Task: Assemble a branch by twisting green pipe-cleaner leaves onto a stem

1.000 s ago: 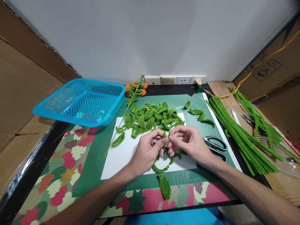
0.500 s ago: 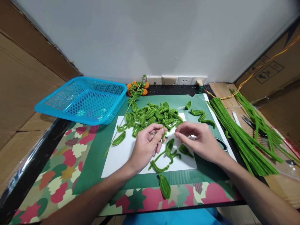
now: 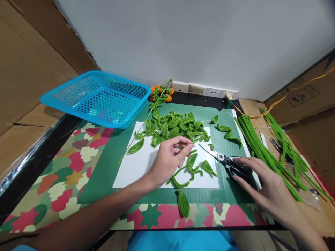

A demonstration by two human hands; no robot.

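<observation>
My left hand (image 3: 174, 157) is closed in a pinch above the white paper (image 3: 128, 167). Between its fingers shows a bit of green pipe cleaner (image 3: 193, 151), mostly hidden by them. To the right lie black-handled scissors (image 3: 221, 157), blades pointing left toward that hand. My right hand (image 3: 264, 181) is at the scissor handles, thumb and fingers spread on either side; whether it touches them I cannot tell. Below the left hand are a curved green stem piece (image 3: 178, 183) and leaf shapes (image 3: 208, 167). A heap of green pipe-cleaner leaves (image 3: 174, 127) lies behind.
A blue plastic basket (image 3: 104, 101) stands at the back left. Beside it lies a stem with orange flowers (image 3: 162, 96). Long green pipe cleaners (image 3: 264, 150) and pliers (image 3: 278, 146) are on the right. A single leaf (image 3: 183, 204) lies near the front edge.
My right hand has moved away from the left, down and to the right, to the scissor handles. The scissors are now uncovered. My left hand keeps its pinch.
</observation>
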